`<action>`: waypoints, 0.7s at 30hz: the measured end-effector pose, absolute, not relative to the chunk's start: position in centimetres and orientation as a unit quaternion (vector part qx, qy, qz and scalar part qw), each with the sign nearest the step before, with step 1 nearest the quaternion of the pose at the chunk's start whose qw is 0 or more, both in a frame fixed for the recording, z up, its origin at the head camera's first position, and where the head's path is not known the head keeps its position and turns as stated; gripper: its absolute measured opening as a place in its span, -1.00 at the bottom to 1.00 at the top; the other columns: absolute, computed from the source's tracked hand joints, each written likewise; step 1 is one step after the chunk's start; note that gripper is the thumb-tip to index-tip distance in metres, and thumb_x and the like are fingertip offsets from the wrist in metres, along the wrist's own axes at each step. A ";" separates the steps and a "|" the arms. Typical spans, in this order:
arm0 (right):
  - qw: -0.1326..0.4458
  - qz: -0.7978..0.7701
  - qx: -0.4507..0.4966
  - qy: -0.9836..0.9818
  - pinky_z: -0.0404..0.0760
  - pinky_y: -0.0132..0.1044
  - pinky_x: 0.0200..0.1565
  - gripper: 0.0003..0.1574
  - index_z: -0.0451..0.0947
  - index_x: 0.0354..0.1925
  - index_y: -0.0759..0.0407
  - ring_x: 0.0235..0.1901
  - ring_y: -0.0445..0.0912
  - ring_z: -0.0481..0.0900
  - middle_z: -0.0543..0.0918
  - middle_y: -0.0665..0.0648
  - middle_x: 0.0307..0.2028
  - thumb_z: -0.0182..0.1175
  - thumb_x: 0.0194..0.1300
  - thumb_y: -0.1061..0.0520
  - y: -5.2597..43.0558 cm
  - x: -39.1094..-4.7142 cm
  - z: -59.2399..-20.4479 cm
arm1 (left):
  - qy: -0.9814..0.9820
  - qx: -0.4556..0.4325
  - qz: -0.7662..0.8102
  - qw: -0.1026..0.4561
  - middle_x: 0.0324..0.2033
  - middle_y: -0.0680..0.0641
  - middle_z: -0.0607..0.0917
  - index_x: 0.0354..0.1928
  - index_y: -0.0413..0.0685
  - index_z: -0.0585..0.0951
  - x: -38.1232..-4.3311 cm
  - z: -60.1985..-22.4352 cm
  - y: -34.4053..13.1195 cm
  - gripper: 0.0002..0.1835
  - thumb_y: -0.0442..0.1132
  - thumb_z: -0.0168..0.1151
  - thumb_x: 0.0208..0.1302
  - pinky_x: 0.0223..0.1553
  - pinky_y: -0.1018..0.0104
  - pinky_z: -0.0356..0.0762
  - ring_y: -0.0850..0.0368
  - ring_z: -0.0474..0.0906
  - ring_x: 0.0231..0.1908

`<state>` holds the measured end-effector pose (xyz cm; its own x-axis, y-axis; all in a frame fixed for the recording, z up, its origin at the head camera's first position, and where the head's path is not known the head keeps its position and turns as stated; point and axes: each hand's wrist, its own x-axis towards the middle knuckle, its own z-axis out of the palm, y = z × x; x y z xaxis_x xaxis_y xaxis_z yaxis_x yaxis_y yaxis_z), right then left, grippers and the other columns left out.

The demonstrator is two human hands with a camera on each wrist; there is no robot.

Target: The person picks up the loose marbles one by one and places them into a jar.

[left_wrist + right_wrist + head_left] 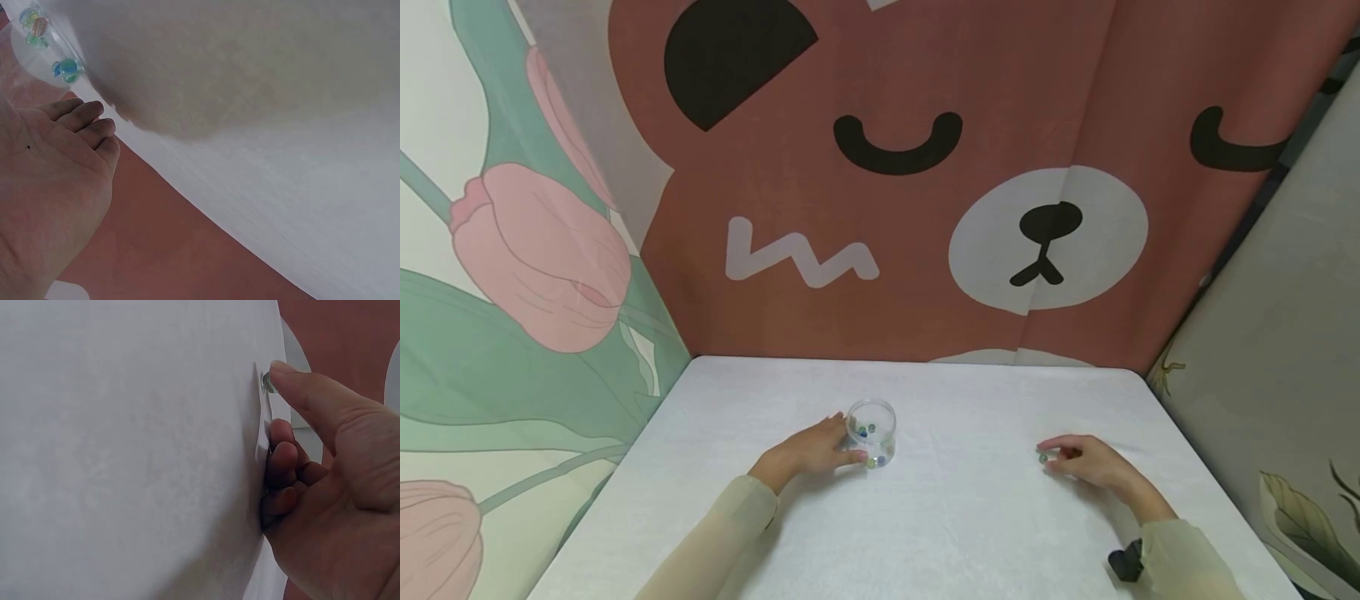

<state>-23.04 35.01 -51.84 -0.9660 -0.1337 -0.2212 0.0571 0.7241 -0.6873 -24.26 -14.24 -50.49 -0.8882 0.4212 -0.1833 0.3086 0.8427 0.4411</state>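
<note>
A clear round plastic tub (891,433) stands on the white table, with several small glass marbles (867,430) inside. My left hand (808,450) holds the tub from its left side, thumb at the front and fingers toward the back. In the left wrist view, green, blue and orange marbles (67,67) show through the tub's wall just beyond the fingertips. Farther right, my right hand (1093,462) pinches a greenish glass marble (1042,457) between thumb and forefinger, low over the table. The right wrist view shows this marble (267,382) at the thumb tip, the other fingers curled beneath.
White cloth covers the table (955,517). A brown bear-print curtain (917,317) hangs along its back edge, a tulip-print one (542,267) on the left, and a pale leaf-print one (1262,350) on the right. Something black (1125,562) sits at the right sleeve.
</note>
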 end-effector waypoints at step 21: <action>0.104 -0.334 -0.046 0.936 0.40 -0.20 -0.21 -0.71 0.75 -0.03 0.11 -0.23 -0.05 0.40 0.58 0.06 -0.24 0.41 0.27 0.10 34.5 -22.9 -51.7 | 0.949 0.191 0.209 0.136 0.54 -0.28 0.15 0.59 -0.06 0.15 -24.0 -50.3 -14.2 0.04 0.45 0.12 0.29 0.52 -0.15 0.03 -0.21 -0.01 0.56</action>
